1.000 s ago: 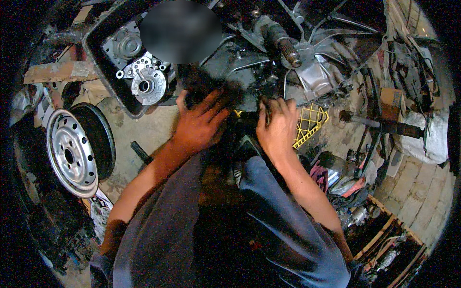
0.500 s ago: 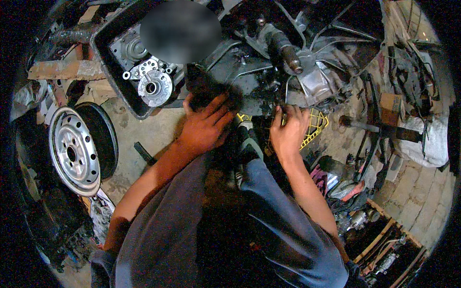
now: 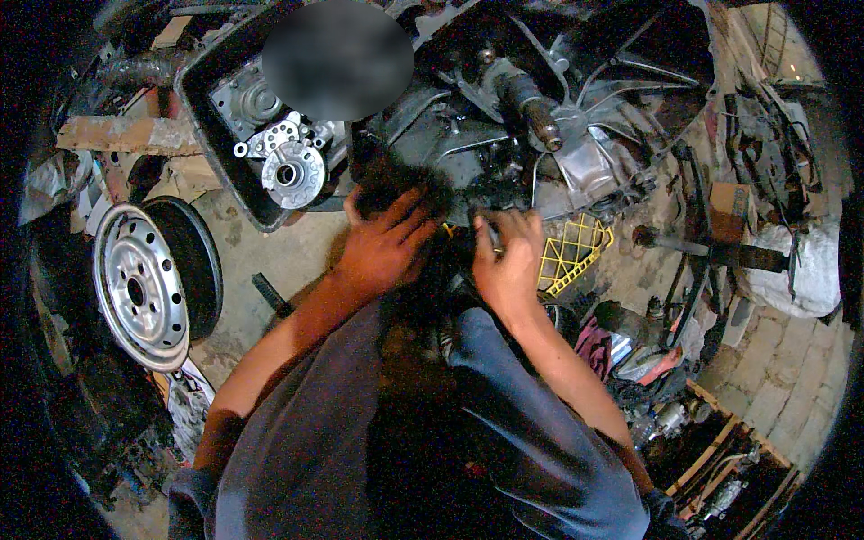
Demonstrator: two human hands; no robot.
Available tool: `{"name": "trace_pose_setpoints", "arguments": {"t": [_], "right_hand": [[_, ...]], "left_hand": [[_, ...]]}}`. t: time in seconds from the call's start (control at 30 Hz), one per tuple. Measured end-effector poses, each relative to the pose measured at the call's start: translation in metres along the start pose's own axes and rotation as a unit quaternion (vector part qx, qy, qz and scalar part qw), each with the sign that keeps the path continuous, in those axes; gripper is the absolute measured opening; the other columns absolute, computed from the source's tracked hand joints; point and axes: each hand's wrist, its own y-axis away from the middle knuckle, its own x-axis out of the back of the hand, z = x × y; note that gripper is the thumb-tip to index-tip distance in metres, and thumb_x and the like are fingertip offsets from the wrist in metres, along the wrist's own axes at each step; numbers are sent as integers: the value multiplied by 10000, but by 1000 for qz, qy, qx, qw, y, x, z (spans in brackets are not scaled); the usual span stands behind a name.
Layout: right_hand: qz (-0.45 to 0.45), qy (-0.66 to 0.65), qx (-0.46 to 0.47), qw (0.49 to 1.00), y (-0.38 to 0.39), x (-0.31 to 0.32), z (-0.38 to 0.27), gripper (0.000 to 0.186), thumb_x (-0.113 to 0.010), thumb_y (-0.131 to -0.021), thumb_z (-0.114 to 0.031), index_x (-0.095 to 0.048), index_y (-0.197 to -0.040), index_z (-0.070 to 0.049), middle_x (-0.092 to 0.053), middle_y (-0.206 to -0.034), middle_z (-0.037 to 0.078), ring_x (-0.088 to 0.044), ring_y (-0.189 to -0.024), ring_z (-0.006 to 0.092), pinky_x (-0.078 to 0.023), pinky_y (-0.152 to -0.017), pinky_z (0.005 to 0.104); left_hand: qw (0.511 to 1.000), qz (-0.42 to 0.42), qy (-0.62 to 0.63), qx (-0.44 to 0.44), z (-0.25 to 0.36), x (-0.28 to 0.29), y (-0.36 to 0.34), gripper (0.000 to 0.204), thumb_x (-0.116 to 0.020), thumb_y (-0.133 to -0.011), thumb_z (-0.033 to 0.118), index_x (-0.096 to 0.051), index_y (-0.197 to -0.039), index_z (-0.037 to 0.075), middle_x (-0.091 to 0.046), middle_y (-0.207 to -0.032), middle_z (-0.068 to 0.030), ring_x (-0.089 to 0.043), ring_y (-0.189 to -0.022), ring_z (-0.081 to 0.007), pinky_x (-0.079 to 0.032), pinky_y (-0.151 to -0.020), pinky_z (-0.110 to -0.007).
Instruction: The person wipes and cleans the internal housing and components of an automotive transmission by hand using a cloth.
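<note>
A large ribbed metal gearbox housing with a thick splined shaft lies at the far middle and right. At its near edge, my left hand is bent over a dark, blurred thing that I cannot make out. To the right of it, my right hand has its fingers curled and pinched close to the housing's lower edge. Whatever lies between those fingertips is too small or hidden to name. A black tray at the far left holds a round silver pump-like part with a hole in its centre.
A silver wheel rim stands on the floor at left. A yellow mesh crate sits beyond my right wrist. At right are a dark-handled bar, a white sack and a wooden box of metal parts.
My right hand has shifted left and slightly nearer along the housing's edge, uncovering more of the yellow crate. My left hand stays nearly in place.
</note>
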Motion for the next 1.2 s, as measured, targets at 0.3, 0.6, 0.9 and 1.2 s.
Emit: {"name": "trace_pose_setpoints", "arguments": {"t": [0.3, 0.6, 0.9, 1.2], "right_hand": [[-9, -37, -34, 999, -5, 3, 5, 159, -652, -921, -113, -684, -976, 33, -660, -981, 240, -568, -990, 464, -458, -915, 547], [-25, -49, -43, 998, -13, 10, 6, 199, -657, -934, -146, -692, -992, 41, -669, -1012, 252, -567, -993, 455, -452, -886, 530], [-4, -17, -26, 999, -23, 6, 14, 157, -691, -910, -100, -709, -1009, 20, -690, -1024, 232, -579, -1012, 438, -474, -905, 492], [16, 42, -26, 999, -37, 10, 34, 168, -700, -911, -91, -731, -1038, 14, -693, -1013, 223, -591, -999, 416, -484, -875, 477]], "left_hand": [[1000, -10, -5, -5, -1, -3, 4, 579, -755, -779, 439, -656, -1295, 196, -574, -1427, -90, -407, -1449, -326, -152, -1045, -847], [999, 32, 21, 4, 1, -3, 2, 568, -782, -723, 313, -672, -1264, 177, -645, -1348, -40, -492, -1407, -262, -240, -1022, -802], [999, 11, 27, 12, 3, 0, 3, 547, -781, -724, 310, -682, -1244, 172, -647, -1343, -40, -491, -1408, -255, -228, -1035, -803], [999, 30, 30, 6, 6, 7, -2, 557, -780, -720, 307, -670, -1248, 168, -647, -1325, -37, -490, -1403, -250, -257, -1009, -788]]}}
